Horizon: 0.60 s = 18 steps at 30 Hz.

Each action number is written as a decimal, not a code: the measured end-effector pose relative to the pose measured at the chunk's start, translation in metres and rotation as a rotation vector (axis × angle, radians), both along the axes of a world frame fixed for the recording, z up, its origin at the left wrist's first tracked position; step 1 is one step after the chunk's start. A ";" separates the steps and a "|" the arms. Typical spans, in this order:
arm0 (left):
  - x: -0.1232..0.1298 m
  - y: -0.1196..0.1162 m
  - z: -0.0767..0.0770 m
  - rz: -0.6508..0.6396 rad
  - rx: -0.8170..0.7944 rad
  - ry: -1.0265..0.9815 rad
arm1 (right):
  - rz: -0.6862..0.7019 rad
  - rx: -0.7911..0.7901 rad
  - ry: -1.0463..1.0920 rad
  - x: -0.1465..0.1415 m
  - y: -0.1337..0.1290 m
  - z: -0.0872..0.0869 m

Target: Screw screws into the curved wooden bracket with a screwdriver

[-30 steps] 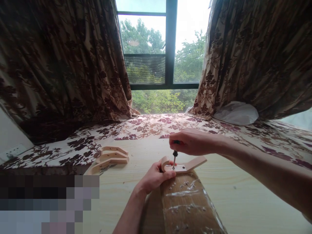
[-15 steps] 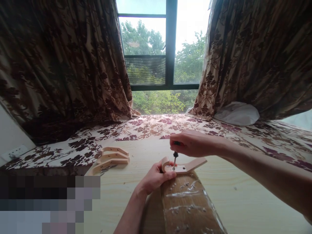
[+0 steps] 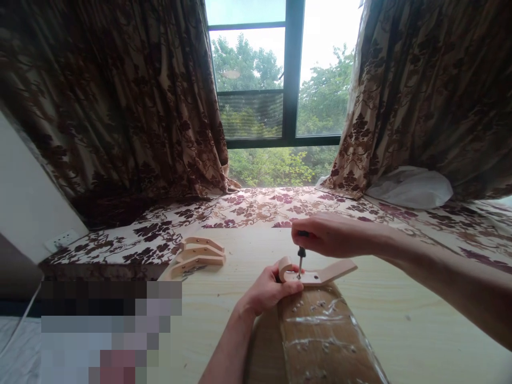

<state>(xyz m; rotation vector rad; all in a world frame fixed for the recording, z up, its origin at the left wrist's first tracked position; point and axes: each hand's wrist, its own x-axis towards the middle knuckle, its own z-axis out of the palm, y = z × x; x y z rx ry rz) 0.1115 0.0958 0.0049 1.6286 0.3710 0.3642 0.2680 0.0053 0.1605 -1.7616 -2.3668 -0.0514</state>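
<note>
A pale wooden hook-shaped piece [image 3: 339, 271] with a dark hole lies across the far end of a brown block [image 3: 320, 330] wrapped in clear film. My left hand [image 3: 269, 288] is closed on the curled left end of the piece, thumb along its near side. Above it, my right hand [image 3: 320, 234] is wrapped round the dark handle of a screwdriver [image 3: 301, 257]. The screwdriver stands nearly upright, its tip at the piece close to my left thumb. Any screw under the tip is too small to make out.
Several similar wooden pieces [image 3: 204, 257] lie at the left of the pale wooden board [image 3: 416, 309], with small dark screws beside them. Behind it spreads a floral cloth [image 3: 256, 208], with a white plastic bag [image 3: 412, 186] at the back right, curtains and a window.
The whole view has shifted, so everything appears farther right. Both hands keep their hold on the wooden piece and the screwdriver.
</note>
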 end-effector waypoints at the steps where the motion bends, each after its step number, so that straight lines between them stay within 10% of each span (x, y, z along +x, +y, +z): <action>1: 0.000 0.000 -0.001 -0.004 0.010 0.003 | -0.015 0.012 0.001 -0.001 0.001 -0.002; 18: 0.000 0.002 -0.007 -0.017 0.038 -0.010 | -0.064 0.057 -0.005 0.000 0.004 -0.007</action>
